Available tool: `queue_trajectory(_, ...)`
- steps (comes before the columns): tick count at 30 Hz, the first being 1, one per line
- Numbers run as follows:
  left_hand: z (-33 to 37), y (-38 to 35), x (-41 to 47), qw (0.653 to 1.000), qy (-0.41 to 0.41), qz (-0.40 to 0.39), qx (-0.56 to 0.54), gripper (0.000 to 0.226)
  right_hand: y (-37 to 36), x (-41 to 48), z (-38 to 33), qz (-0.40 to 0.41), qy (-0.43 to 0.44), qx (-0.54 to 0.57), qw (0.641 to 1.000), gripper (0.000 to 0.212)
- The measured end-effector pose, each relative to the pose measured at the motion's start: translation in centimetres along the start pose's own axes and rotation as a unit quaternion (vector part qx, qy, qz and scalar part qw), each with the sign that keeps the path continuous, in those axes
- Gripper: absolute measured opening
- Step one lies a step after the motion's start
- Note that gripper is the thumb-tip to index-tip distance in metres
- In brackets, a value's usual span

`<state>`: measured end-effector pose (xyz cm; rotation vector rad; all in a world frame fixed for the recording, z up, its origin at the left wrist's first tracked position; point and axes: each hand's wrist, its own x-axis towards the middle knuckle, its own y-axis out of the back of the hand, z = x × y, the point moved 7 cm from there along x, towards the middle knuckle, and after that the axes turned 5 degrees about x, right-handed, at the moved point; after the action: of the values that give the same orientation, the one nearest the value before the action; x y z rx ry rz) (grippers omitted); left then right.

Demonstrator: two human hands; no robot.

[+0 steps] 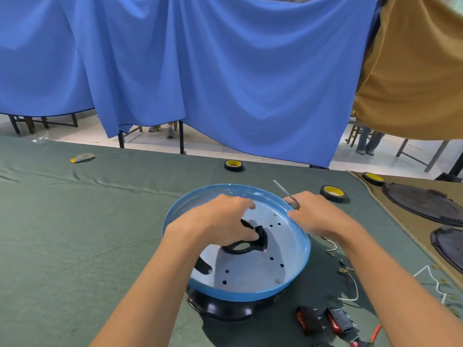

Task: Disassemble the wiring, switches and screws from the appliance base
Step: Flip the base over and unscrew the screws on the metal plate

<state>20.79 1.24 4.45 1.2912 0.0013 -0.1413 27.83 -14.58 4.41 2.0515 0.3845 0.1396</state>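
- Far left on my green-covered bench [75,246] lies a grey scrap with a yellow tip [83,157], well apart from the work.
- A black-and-yellow tape roll [234,165] sits beyond the base.
- My left hand [215,221] reaches down into the base, its grip curled around a black ring-shaped piece [246,245] lying on the base floor.
- The appliance base [253,276], blue-rimmed with a pale holed floor, sits at the centre of the bench on its black underside; a screw head [277,280] shows near the front rim.
- My right hand [318,216] rests on the far right rim, its grip clenched on a thin metal tool [284,191] whose shaft points up and away.
- A second tape roll [334,193] lies just beyond that hand.
- White wires [352,284] and two red-and-black switches [323,320] lie loose on the bench right of the base.
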Motion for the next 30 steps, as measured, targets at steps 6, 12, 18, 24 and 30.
queue_trajectory(6, 0.8, -2.1, 0.7, 0.998, -0.018, -0.046, 0.032, 0.064, 0.2, -1.4, 1.8, 0.114, -0.046, 0.017, 0.992, 0.018)
queue_trajectory(12, 1.2, -3.1, 1.0, 0.995, -0.036, -0.069, 0.067, 0.050, -0.3, -1.9, 1.5, 0.075, -0.059, -0.028, 0.995, 0.010)
queue_trajectory(18, 2.1, -1.8, 1.9, 0.993, -0.033, -0.070, 0.083, 0.038, 2.2, -2.3, 0.0, -0.010, -0.010, -0.073, 0.997, 0.016)
queue_trajectory(24, 2.5, -1.5, 3.0, 0.993, -0.034, -0.068, 0.086, 0.038, 5.3, -1.2, -1.2, 0.089, 0.087, 0.041, 0.991, 0.022)
queue_trajectory(30, 2.0, -2.6, 3.7, 0.993, -0.045, -0.052, 0.092, 0.045, 6.1, -0.4, -1.0, 0.194, 0.099, 0.198, 0.956, 0.018)
